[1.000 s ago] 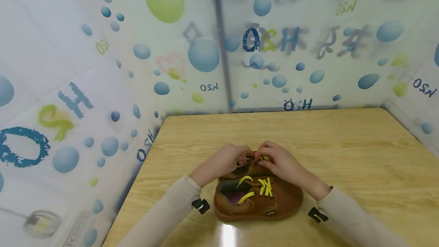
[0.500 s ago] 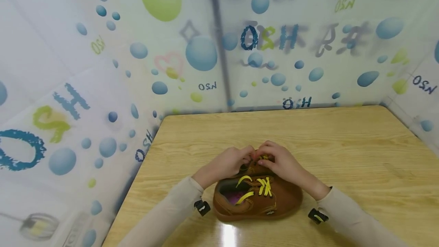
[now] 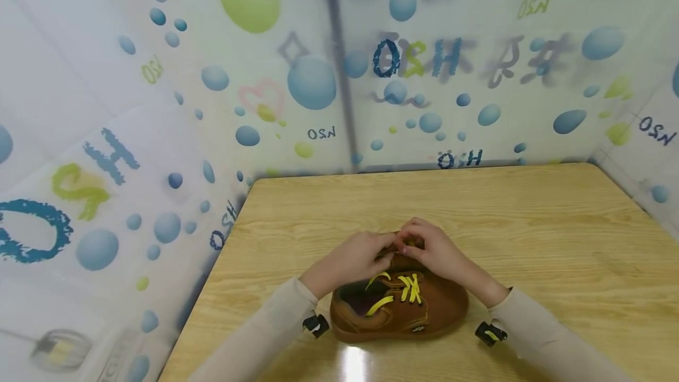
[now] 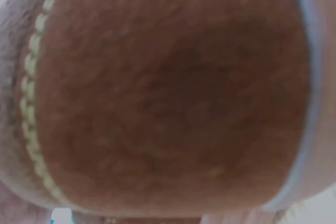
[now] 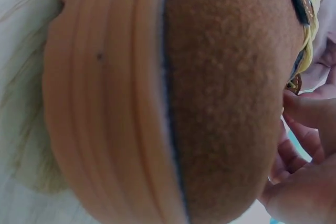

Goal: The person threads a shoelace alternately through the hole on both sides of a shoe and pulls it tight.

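Two brown shoes with yellow laces lie side by side, toes to the right. Both hands meet over the far shoe (image 3: 407, 263), which they largely cover. My left hand (image 3: 350, 261) reaches across the near shoe's opening, fingertips pinching at the far shoe's lace. From the other side my right hand (image 3: 437, 255) pinches that lace between thumb and forefinger; the lace itself is mostly hidden. The near shoe (image 3: 445, 305) stands untied, its loose lace ends (image 3: 381, 305) over the opening. Its brown heel (image 4: 173, 103) fills the left wrist view, its toe (image 5: 220, 103) the right wrist view.
The shoes stand on a light wooden table (image 3: 530, 223) toward its front. Behind and to the left is a pale wall covering (image 3: 265, 105) printed with blue and green dots. A black wrist camera (image 3: 316, 325) sits under the left sleeve, another (image 3: 490, 333) under the right.
My left hand has moved right and slightly lower, its fingers coming up against the right hand's fingertips and covering more of the far shoe. The right hand and near shoe stay nearly still.
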The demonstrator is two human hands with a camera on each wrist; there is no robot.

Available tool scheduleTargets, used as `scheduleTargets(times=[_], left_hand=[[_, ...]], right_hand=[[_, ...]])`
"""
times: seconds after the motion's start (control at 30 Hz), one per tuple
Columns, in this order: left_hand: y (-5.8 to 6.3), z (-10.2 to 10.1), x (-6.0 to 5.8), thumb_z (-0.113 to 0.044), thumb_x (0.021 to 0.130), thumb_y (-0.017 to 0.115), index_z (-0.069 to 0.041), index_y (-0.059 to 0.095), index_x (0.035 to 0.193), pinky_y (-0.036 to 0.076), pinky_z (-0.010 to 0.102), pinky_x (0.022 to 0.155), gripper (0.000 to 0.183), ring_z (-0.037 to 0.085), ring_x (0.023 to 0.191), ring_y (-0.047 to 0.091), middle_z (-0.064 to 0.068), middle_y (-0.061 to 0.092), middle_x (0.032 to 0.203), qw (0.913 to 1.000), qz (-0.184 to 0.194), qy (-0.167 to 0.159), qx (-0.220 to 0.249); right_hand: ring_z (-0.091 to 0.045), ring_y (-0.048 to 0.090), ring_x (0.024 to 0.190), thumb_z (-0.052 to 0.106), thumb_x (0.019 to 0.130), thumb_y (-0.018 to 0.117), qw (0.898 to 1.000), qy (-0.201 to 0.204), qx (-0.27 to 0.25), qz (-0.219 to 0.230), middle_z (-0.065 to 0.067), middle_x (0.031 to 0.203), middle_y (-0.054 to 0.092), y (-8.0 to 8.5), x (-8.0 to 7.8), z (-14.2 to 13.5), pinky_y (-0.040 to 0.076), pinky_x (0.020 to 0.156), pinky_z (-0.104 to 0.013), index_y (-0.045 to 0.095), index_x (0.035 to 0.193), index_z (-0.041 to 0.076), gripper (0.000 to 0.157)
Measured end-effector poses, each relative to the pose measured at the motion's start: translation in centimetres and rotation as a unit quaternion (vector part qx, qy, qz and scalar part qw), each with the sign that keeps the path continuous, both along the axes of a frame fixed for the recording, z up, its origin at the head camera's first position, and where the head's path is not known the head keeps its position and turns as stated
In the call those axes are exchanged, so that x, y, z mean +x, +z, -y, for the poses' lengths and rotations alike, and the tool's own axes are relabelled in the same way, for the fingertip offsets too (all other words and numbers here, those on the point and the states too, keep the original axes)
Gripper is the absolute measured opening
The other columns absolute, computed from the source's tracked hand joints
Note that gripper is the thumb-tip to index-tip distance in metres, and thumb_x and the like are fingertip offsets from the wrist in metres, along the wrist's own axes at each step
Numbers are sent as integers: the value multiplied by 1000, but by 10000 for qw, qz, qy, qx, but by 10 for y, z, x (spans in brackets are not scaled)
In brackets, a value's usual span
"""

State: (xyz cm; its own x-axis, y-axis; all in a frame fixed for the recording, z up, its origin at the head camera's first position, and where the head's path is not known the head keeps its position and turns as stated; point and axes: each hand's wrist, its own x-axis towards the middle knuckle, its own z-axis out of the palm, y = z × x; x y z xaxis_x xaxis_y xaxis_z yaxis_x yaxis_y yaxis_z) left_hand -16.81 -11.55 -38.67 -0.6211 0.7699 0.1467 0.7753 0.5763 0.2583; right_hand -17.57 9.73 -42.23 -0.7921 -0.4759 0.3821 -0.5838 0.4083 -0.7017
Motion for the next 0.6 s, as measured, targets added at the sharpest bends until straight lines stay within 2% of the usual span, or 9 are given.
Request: scheduleTargets(times=[0.1,0.2,0.37,0.47,0.53,0.57,0.6], left_hand=[[2,-5,0,-23,96,65,-17,66,111,41,11,57,16,-1,59,55,-6,72,84,9993,-354,128,-62],[2,-10,1,-27,95,68,-20,71,107,49,14,62,14,1,69,66,-8,76,93,9955,-869,364,-139],[-2,-17,7,-30,94,68,-24,73,100,51,17,60,10,2,70,67,-11,75,88,9828,-1643,788,-298],[-3,-19,11,-30,95,67,-23,72,99,52,17,62,10,4,76,66,-11,72,91,9724,-2074,961,-463],[-1,-18,13,-27,97,65,-20,70,99,51,15,64,9,5,80,64,-8,68,94,9735,-1997,1089,-223],[2,-17,14,-25,98,62,-17,68,99,51,16,64,10,8,80,63,-5,67,93,9773,-1727,1212,168],[7,-16,15,-22,100,59,-13,65,100,53,17,65,11,11,80,63,0,66,93,9803,-1214,1339,800]], right_hand=[[-3,50,78,5,89,70,10000,-31,5,81,1,96,62,1,0,-1,44,68,-23,70,94,18,14],[-4,49,76,5,90,70,9999,8,5,142,0,96,62,2,1,-2,43,67,-23,70,95,17,13],[-5,51,79,1,91,68,9999,12,55,113,0,97,62,2,0,-1,45,69,-25,70,94,17,16],[-5,53,83,1,91,68,10000,-9,64,57,1,97,62,2,0,0,47,71,-26,71,95,17,17],[-6,52,82,2,91,68,10000,-25,72,42,1,97,62,2,0,0,47,71,-26,71,96,17,16],[-7,52,82,4,91,69,9999,-27,92,45,1,98,62,2,0,1,47,71,-27,71,96,17,14],[-7,53,82,5,91,69,9999,-32,110,36,1,98,62,2,0,1,47,72,-27,72,97,17,13]])
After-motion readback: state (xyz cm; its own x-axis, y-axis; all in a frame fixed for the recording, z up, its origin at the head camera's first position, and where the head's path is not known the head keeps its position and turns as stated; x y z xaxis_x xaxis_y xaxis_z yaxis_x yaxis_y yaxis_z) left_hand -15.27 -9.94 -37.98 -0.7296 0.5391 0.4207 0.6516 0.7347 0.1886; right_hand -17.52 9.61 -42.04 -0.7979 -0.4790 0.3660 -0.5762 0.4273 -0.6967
